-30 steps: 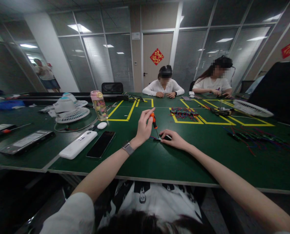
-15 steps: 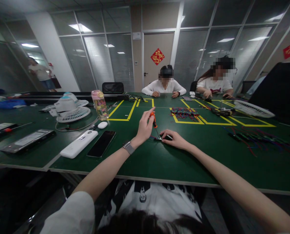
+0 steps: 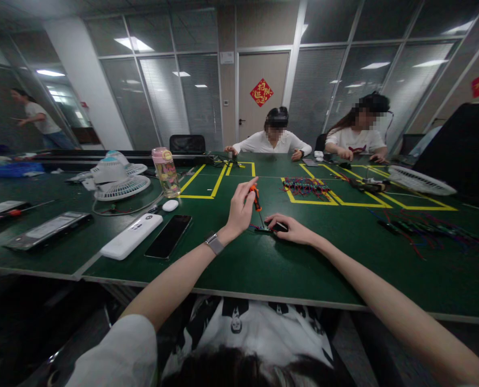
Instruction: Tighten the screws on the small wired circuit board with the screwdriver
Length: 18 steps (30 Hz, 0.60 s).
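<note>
My left hand (image 3: pixel 239 210) is closed round the orange handle of a small screwdriver (image 3: pixel 256 201), held upright with its tip down on a small black part (image 3: pixel 272 228) with coloured wires. My right hand (image 3: pixel 291 229) lies on the green table (image 3: pixel 263 263), its fingers pinching that part from the right. A grey watch is on my left wrist.
To my left lie a black phone (image 3: pixel 169 237), a white power bank (image 3: pixel 131 236), a white mouse (image 3: pixel 170 205), a pink-lidded bottle (image 3: pixel 165 172) and a white fan (image 3: pixel 116 181). Wire bundles (image 3: pixel 306 187) sit in yellow-taped squares. Two people sit across the table; loose wires (image 3: pixel 428 231) lie right.
My hands have barely moved on the screwdriver and part. The view has tilted slightly. The person behind the glass at the left has walked further left.
</note>
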Tool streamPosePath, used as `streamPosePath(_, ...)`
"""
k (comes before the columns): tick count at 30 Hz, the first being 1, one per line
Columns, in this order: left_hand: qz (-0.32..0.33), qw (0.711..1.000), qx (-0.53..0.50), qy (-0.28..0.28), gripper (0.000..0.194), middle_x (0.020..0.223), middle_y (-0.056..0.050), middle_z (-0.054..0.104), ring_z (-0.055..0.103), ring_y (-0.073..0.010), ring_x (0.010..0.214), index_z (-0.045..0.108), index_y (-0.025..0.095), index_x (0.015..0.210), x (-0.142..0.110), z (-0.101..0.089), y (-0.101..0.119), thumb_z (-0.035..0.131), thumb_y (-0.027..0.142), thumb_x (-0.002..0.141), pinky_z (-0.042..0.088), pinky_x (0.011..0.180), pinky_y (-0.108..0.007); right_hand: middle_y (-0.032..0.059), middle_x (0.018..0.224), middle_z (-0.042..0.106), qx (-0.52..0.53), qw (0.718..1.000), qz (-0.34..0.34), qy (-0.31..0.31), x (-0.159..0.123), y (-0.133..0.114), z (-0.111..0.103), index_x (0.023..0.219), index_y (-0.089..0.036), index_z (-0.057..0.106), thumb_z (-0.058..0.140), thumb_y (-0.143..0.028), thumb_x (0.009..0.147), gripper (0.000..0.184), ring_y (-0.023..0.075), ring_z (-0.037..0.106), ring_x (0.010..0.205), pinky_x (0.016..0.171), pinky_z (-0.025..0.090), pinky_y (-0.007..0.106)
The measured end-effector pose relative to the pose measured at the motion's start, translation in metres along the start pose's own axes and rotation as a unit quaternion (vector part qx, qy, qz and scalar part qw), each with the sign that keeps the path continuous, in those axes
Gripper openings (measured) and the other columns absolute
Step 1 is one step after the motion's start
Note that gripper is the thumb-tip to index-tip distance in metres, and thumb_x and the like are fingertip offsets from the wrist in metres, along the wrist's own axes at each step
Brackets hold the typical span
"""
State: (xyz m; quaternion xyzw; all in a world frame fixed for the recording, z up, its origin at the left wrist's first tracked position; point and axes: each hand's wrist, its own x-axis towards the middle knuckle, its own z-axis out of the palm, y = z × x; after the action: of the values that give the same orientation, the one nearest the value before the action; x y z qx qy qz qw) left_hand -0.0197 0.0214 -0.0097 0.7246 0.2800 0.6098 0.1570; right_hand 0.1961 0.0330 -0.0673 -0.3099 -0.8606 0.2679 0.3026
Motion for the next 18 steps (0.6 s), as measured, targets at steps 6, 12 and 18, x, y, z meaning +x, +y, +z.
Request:
streamPosePath(6, -0.011, 0.998, -0.052, 0.015, 0.036, 0.116, -0.008, 0.061, 0.064, -0.0145, 0.093, 0.051, 0.022, 0.131, -0.0017, 0.0061, -0.005, 0.049, 0.025, 0.094, 0.051, 0.083, -0.027, 0.0104, 0.119, 0.06, 0.007, 1.0, 0.009, -0.007, -0.0001, -0.0011, -0.0012, 0.089, -0.018, 0.065, 0.054, -0.009, 0.069, 0.024, 0.0263, 0.055, 0.114, 0.103, 0.037, 0.044)
streamPosePath(12, 0.022, 0.998, 0.051, 0.043, 0.029, 0.093, -0.003, 0.057, 0.056, -0.0139, 0.086, 0.063, 0.021, 0.115, -0.0035, 0.0013, 0.0041, 0.06, 0.031, 0.089, 0.048, 0.079, -0.025, 0.011, 0.118, 0.06, 0.011, 1.0, 0.008, -0.005, 0.0001, -0.0021, -0.0011, 0.087, -0.018, 0.065, 0.052, -0.013, 0.073, 0.02, 0.0272, 0.055, 0.114, 0.103, 0.037, 0.046)
streamPosePath(18, 0.028, 0.999, -0.012, 0.01, 0.035, 0.119, -0.007, 0.058, 0.059, -0.0156, 0.106, 0.053, 0.023, 0.13, -0.0028, 0.0028, -0.0007, 0.037, 0.027, 0.099, 0.046, 0.095, -0.031, 0.0099, 0.117, 0.062, 0.008, 1.0, 0.007, 0.005, 0.0003, -0.0007, 0.0009, 0.087, -0.019, 0.066, 0.057, -0.016, 0.076, 0.014, 0.0261, 0.057, 0.112, 0.102, 0.038, 0.045)
